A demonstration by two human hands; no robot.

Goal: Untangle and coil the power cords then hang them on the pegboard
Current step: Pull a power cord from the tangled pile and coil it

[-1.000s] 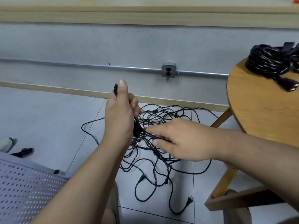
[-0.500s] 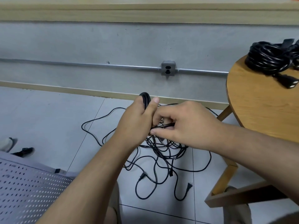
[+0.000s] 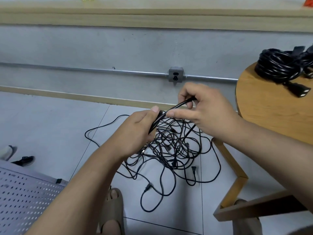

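Wooden table (image 3: 254,116), right, cut off by frame; black coil (image 3: 279,65) on it, partly out of view. Pegboard (image 3: 25,200), lower left, cropped. Cords (image 3: 171,150), black tangle on floor (image 3: 50,124), partly behind hands. Left hand (image 3: 135,133) grips gathered loops (image 3: 155,123); right hand (image 3: 206,112) pinches one strand (image 3: 177,105), its far end hidden in that grip.

The table (image 3: 271,119) and the coiled cords (image 3: 277,65) on it are running off the right edge. Left of the table, the left hand (image 3: 135,131) is hiding part of the held cord (image 3: 179,105); farther left, the pegboard (image 3: 25,200) is being cropped.
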